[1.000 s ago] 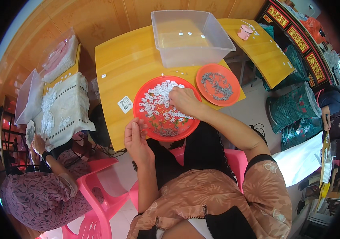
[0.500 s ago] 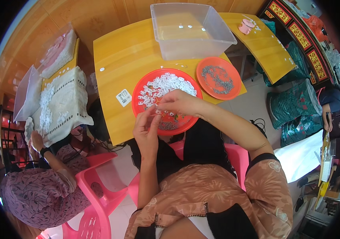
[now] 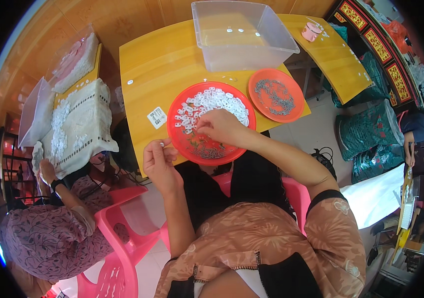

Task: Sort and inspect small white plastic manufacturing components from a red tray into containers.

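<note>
A round red tray lies before me, heaped with small white plastic pieces that have holes in them. Thin grey metal pins are gathered at its near side. Just left of the tray, my left hand is closed in a pinch, with a small white plastic piece showing at the fingertips. My right hand reaches over the middle of the tray, fingers pinched and pointing down by the white pieces. Whatever is between those fingers is hidden. More pins fill the orange plate to the right.
Behind the tray stands a clear plastic bin on the yellow table. A printed label lies left of the tray. A pink cup stands far right. At left, another person's hand rests by a cloth with white pieces.
My hands have moved apart. The left hand went left, off the tray's edge, with the white piece; the right stayed over the tray, shifting slightly.
</note>
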Demonstrator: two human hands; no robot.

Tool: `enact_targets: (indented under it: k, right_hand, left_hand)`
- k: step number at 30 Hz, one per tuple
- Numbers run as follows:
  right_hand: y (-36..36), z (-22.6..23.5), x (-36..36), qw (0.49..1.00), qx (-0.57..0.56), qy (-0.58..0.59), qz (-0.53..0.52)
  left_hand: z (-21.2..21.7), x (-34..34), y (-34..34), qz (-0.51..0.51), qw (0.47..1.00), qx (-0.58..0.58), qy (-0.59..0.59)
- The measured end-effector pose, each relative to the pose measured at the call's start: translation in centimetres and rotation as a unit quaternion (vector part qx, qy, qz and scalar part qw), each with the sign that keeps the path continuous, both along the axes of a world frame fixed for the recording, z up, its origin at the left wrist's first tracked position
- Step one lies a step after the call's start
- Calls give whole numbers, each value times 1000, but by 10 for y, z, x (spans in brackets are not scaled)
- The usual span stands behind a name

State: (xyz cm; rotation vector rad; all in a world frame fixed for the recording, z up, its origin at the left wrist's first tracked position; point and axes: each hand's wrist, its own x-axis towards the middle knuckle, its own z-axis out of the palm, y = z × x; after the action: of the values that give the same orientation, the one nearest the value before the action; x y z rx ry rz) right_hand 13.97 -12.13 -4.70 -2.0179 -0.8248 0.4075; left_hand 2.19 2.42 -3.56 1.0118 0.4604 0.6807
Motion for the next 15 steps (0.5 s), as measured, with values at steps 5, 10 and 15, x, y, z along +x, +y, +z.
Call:
enact_targets:
  k: [5,10,15]
  right_hand:
    - [7,-2,-9,978,-168,-121,7]
    - [8,3,-9,968,-216,-124,25]
    - [5,-3,-4,965,-234,-121,13]
  left_hand:
    - [-6,-2,9,-22,998,-58,-25]
    - [-6,-1,6,-44,997,-66,-20]
    - [-6,-1,5,-61,996,-68,-23]
